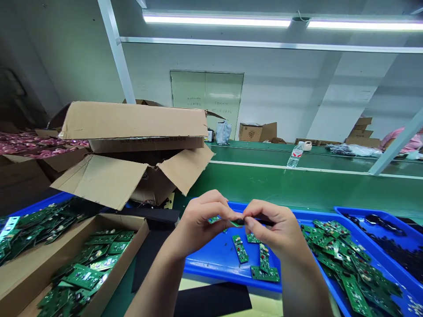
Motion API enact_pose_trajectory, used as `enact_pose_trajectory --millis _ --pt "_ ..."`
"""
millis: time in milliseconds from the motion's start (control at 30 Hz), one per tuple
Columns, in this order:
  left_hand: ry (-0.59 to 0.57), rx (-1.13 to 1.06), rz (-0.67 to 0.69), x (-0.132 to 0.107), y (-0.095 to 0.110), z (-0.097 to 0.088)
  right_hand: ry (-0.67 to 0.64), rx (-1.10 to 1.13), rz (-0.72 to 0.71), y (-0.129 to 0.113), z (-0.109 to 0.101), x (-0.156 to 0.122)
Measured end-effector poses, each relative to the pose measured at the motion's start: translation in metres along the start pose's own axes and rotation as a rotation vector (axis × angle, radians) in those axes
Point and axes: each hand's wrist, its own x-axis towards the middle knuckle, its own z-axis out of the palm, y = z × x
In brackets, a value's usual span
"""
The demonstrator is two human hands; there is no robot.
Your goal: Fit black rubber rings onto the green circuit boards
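My left hand (201, 222) and my right hand (277, 224) meet above a blue tray (208, 264). Between the fingertips of my left hand is a small green circuit board (236, 223), mostly covered by the fingers. My right thumb and forefinger pinch a small black part (266, 222) against the board's end; its exact kind is hidden. Several loose circuit boards (239, 248) lie in the tray below, some overlapping.
On the left, a cardboard box (140, 229) holds several circuit boards, beside a large open carton (132, 121). To the right are a pile of boards (350, 264) and a blue tray of black parts (390, 246). A water bottle (295, 155) stands on the green conveyor (264, 180).
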Motion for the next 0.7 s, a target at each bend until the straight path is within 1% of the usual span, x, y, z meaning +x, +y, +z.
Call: enact_pose_trajectory --millis 67,133,200,233,367,500,600,700 --pt "0.086 0.004 -0.03 0.0 0.0 -0.001 0.04 0.032 -0.022 0.005 -0.009 0.003" --pt "0.151 -0.026 -0.044 -0.001 0.0 -0.001 0.114 0.054 -0.074 0.009 -0.017 0.005" --pt "0.18 -0.053 -0.05 0.0 0.0 0.0 0.165 0.071 -0.121 0.009 -0.02 0.005" --pt "0.177 -0.047 -0.056 0.0 0.0 0.001 0.156 0.075 -0.132 0.009 -0.018 0.004" --pt "0.079 0.071 -0.1 0.001 -0.002 0.009 0.07 0.024 -0.169 0.003 0.0 -0.001" --pt "0.028 0.119 -0.157 0.0 -0.011 0.017 0.111 -0.164 -0.207 0.004 0.011 -0.003" --pt "0.004 0.103 -0.272 -0.002 -0.016 0.02 0.116 -0.235 -0.205 0.009 0.011 -0.001" --pt "-0.057 0.057 -0.432 -0.002 -0.019 0.02 0.169 -0.259 -0.16 0.014 0.006 0.005"
